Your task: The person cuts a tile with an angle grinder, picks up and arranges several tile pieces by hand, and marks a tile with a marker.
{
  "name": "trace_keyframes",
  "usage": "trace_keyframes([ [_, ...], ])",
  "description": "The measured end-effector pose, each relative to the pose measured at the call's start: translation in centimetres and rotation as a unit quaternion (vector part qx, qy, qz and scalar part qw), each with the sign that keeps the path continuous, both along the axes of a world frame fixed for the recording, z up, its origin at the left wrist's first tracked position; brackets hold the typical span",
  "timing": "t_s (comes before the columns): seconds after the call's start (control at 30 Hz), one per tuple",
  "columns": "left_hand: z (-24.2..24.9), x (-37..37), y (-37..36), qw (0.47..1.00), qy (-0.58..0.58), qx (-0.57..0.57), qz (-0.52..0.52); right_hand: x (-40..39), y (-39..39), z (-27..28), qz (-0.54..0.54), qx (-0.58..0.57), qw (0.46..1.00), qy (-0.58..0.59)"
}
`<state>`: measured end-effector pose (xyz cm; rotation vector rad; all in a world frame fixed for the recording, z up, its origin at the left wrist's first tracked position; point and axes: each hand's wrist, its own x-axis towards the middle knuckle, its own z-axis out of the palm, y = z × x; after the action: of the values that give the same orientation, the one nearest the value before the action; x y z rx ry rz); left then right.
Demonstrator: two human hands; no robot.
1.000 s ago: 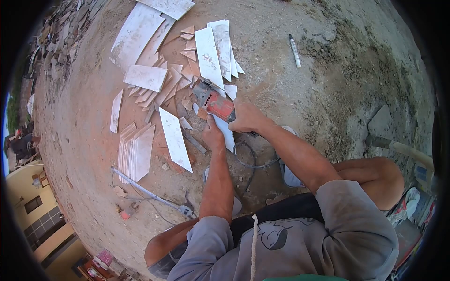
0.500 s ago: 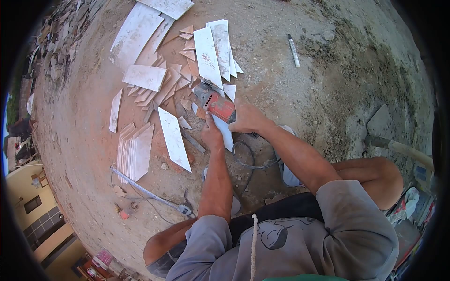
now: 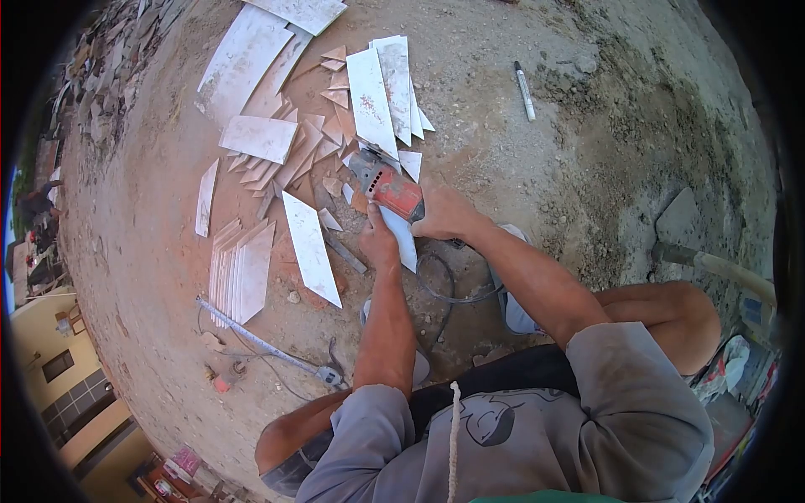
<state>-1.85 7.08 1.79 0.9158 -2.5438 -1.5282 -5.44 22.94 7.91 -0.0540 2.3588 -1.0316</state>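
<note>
My right hand (image 3: 444, 215) is wrapped round the rear of a red and grey angle grinder (image 3: 396, 191). The grinder's head points up and left, over the lower end of a white tile strip (image 3: 371, 101). Under and beside the grinder lies a narrow white tile piece (image 3: 401, 241). My left hand (image 3: 381, 241) is closed at that piece's left edge, its thumb up close to the grinder; its other fingers are mostly hidden. A small pointed tile offcut (image 3: 411, 164) lies just right of the grinder's head. A slanted tile strip (image 3: 312, 250) rests left of my left hand.
Stacked tile pieces (image 3: 243, 272) and a heap of offcuts (image 3: 293, 155) lie leftward. A tape measure (image 3: 330, 375) is extended on the dirt. A marker (image 3: 525, 90) lies at upper right. The grinder's cable (image 3: 453, 295) loops near my feet. A wooden-handled tool (image 3: 713, 264) is far right.
The grinder has shifted very slightly, its head a touch further up. Both hands keep their holds, and the surrounding tiles look the same.
</note>
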Motion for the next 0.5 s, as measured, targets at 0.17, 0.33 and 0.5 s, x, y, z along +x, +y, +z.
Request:
trace_keyframes([
  [0.17,-0.4,-0.1,0.0,1.0,-0.003,-0.008,-0.006,0.1,0.0,-0.2,-0.004,0.005,1.0,0.001],
  [0.33,-0.9,0.0,-0.4,1.0,0.007,-0.006,-0.014,0.1,0.2,0.3,-0.015,-0.003,1.0,-0.006],
  [0.5,-2.1,0.2,-1.0,0.999,-0.02,-0.024,-0.019,0.7,0.2,0.3,-0.049,-0.015,0.999,0.002],
])
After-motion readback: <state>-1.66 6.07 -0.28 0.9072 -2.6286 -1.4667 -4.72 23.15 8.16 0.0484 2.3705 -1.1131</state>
